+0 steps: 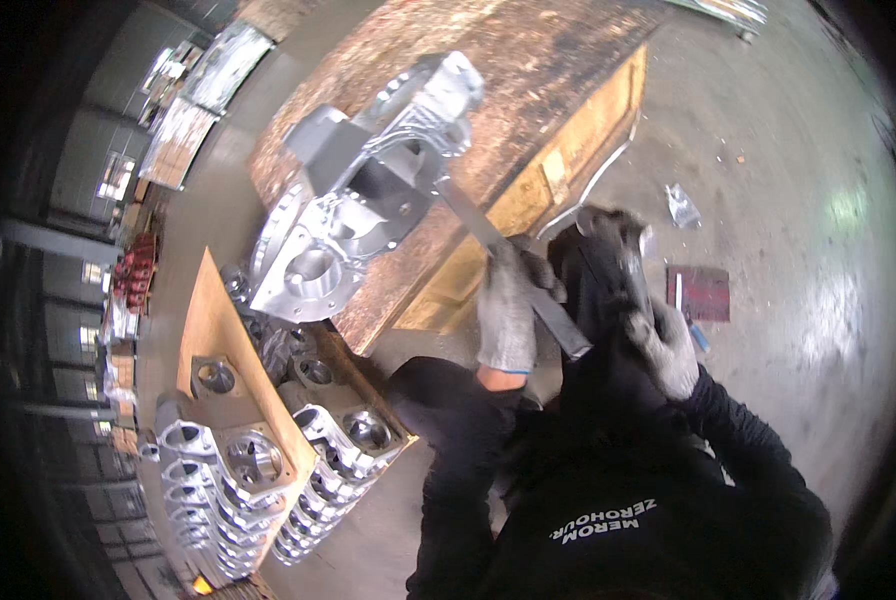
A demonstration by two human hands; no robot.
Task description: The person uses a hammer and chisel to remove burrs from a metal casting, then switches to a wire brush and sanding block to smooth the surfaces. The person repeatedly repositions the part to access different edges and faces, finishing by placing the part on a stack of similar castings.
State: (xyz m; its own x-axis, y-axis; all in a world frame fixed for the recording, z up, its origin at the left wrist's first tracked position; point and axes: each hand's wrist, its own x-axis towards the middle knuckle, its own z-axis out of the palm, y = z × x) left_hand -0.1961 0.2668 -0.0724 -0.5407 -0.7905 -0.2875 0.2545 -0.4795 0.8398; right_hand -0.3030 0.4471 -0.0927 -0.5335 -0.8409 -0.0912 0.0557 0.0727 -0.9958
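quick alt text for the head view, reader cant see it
Gloved left hand holds a flat metal bar angled toward a silver casting on a wooden bench; gloved right hand is nearby. More castings are stacked lower left.

A silvery metal casting (368,215) is sitting on the wooden bench (538,75) toward eleven o'clock, its bulk stretching from one o'clock to seven. It is showing webbed, open cavities, a flat grey face on its ten o'clock side and a round bore at its seven o'clock end. A long, flat grey bar (476,218) is slanting from eleven to five o'clock, the left hand (508,312) gripping it midway. Its upper end is reaching the casting's three o'clock side; whether they are touching is staying unclear.
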